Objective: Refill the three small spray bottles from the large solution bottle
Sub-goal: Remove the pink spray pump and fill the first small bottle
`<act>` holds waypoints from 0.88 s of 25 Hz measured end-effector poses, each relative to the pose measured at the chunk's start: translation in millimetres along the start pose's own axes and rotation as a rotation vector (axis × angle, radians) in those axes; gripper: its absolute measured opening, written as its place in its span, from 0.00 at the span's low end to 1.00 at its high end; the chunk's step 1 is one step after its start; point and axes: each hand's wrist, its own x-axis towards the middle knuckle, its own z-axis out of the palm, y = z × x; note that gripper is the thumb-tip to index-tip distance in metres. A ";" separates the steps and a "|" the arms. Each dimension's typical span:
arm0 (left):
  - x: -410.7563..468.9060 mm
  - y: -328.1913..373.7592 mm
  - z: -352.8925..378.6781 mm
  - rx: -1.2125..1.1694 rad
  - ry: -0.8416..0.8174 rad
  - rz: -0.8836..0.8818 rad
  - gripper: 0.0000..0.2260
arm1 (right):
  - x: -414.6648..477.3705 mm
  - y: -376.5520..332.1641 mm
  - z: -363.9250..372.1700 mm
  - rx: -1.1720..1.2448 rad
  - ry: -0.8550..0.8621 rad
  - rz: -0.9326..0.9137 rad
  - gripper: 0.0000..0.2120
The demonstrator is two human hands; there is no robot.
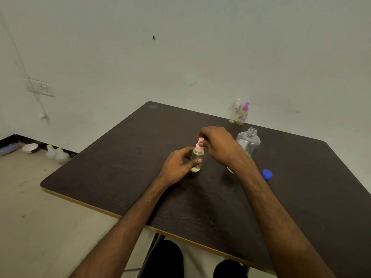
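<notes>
A small spray bottle (197, 159) with yellowish liquid stands upright mid-table. My left hand (178, 165) grips its body. My right hand (217, 144) pinches its pink spray top (200, 143) from above. Behind my right wrist stands the large clear solution bottle (249, 141), open at the neck and looking almost empty. Its blue cap (267, 174) lies on the table to the right. Two more small spray bottles stand at the far table edge: a clear one with a white top (234, 112) and one with a magenta top (243, 115).
The dark wooden table (120, 157) has a near edge running diagonally in front of my knees. A small pale object (230, 169) shows partly under my right wrist. On the floor at left are a white bowl (30, 147) and pale plastic bottles (57, 154).
</notes>
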 end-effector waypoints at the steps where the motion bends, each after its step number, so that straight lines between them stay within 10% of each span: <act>1: -0.2 0.2 -0.1 -0.002 -0.004 -0.002 0.15 | -0.3 0.1 -0.1 0.021 -0.005 0.002 0.06; 22: 0.4 -0.8 -0.4 -0.035 -0.010 -0.001 0.15 | 7.5 9.5 1.5 0.214 -0.092 -0.002 0.15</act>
